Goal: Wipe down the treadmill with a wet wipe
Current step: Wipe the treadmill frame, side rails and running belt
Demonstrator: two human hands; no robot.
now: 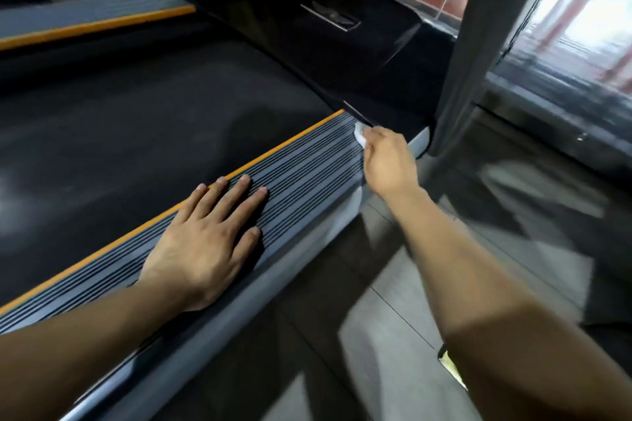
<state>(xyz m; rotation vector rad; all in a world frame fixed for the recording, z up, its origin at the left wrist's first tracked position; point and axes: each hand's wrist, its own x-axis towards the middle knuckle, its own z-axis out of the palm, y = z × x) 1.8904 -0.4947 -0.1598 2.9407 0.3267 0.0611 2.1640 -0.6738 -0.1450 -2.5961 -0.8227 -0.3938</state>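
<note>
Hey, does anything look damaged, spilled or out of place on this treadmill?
Nothing stands out. The ribbed side rail, its orange edge strip and the black motor cover look intact. The right hand holds the wet wipe at the rail's front end; the left hand rests flat on the rail.

You see the treadmill's running belt (143,120) as matt black with a fine, slightly rough grain. Its side rail (301,167) looks like grey plastic, moulded with raised ribs separated by dark grooves, and it has a smooth orange strip (273,150) along its inner edge. The rail's outer flank (314,243) is smooth, with a satin sheen. The motor cover (328,55) is glossy black plastic, reflective enough to mirror the room. The wet wipe (359,135) appears as soft, white, crumpled cloth-like material. The floor (386,325) is grey tile, polished and reflective.
</note>
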